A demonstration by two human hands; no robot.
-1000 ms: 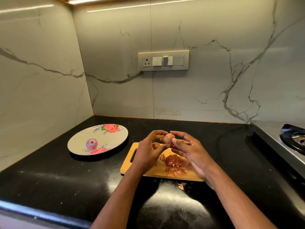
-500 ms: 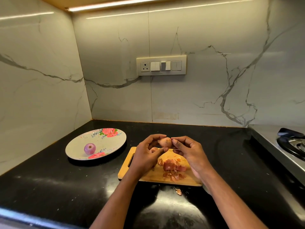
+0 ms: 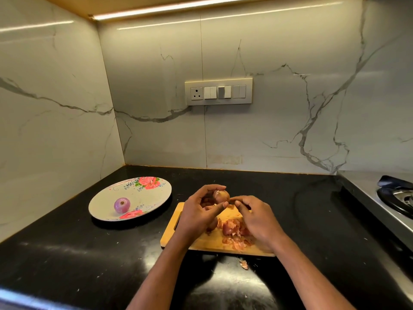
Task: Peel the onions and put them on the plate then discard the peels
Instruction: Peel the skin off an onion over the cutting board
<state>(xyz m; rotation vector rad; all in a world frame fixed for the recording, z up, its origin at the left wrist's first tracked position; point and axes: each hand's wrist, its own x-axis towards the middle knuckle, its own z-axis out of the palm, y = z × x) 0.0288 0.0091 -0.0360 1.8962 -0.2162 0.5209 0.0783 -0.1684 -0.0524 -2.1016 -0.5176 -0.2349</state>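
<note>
Head view, sole view. Landmark: cutting board (image 3: 178, 239) on the black counter (image 3: 67, 260). Item: onion (image 3: 221, 196), partly skinned, held in the air above the board's far edge. Left hand (image 3: 199, 214): fingers curled round the onion from its left and underside, thumb over the top; palm faces right. Right hand (image 3: 257, 217): just right of the onion, fingertips (image 3: 236, 202) drawn together at its right flank, apparently pinching skin; whether a flake is actually caught cannot be told. Long axis of the onion: not readable. Nearer hand: both touch or nearly touch; the pull would go rightward. Peel heap (image 3: 232, 231): on the board's centre. One stray peel (image 3: 244, 264): on the counter, just nearer than the board. Plate (image 3: 143, 198): left of the board, apart, carrying one peeled onion (image 3: 121, 205).
</note>
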